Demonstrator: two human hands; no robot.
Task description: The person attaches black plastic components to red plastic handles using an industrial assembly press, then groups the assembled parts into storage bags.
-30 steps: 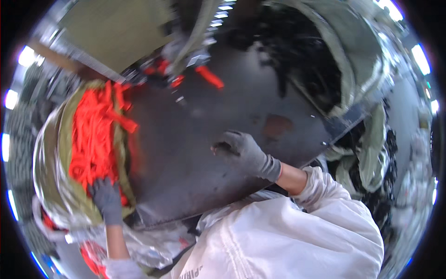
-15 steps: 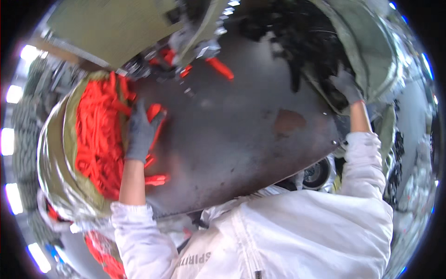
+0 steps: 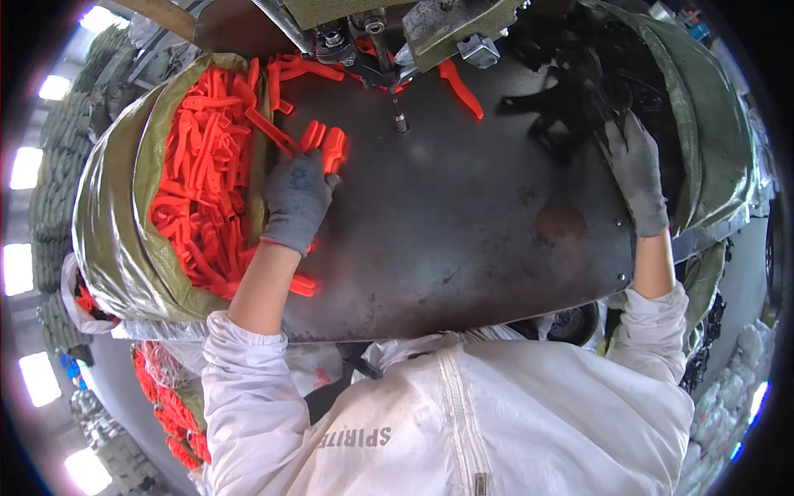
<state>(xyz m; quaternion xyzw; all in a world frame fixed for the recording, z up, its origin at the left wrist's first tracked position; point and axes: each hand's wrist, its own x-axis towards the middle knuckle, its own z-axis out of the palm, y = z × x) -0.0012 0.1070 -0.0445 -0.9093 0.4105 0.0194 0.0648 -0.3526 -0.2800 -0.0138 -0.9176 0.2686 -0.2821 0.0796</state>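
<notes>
My gloved left hand (image 3: 298,202) is closed around a few red plastic handles (image 3: 333,150), whose rounded ends stick out past the fingers. It is just right of an open sack full of similar red handles (image 3: 213,145). On the far right, my gloved right hand (image 3: 638,175) reaches with stretched fingers to a pile of black plastic parts (image 3: 633,93), touching the pile's near edge. More black parts (image 3: 558,116) lie loose to the left of that hand. The fingertips are partly lost against the dark pile.
A metal machine head (image 3: 451,33) with a pin-like tip (image 3: 400,120) hangs over the far middle of the dark metal table (image 3: 447,240). One red handle (image 3: 461,89) lies beside it. Green woven sacks flank both sides, the right sack (image 3: 711,124) holding black parts.
My left hand has moved right, away from the red sack, with red handles in its grip. My right hand has shifted slightly nearer along the black pile. The head view has also shifted.
</notes>
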